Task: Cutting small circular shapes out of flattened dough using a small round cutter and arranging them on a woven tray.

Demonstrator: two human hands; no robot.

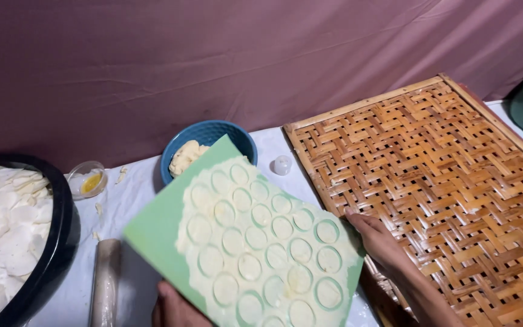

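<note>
Head view showed both bare hands gripping a flat light-green rectangular board (pixel 158 233) that carried a thin sheet of pale dough (pixel 261 242) scored with rows of round cut-outs. The left hand (pixel 174 309) grasped the board's lower edge, thumb on top and the remaining fingers hidden underneath. The right hand (pixel 379 239) clasped the board's right edge, fingers curled beneath it and thumb lying along the rim. The board was lifted and tilted above the white-covered table (pixel 134 191).

Directly beneath and beyond the right hand lay a large woven bamboo tray with a wooden frame (pixel 455 181), its near-left edge touching the wrist. Beside the left hand, further to its left, a pale wooden rolling pin (pixel 105 281) rested on the cloth, and beyond that stood a wide black bowl heaped with thin white dough discs (pixel 7 236). Past the board's far corner sat a blue bowl holding a lump of yellowish dough (pixel 207 148), with a small clear cup containing something yellow (pixel 87 180) to its left and a small white round cap (pixel 282 165) to its right.
</note>
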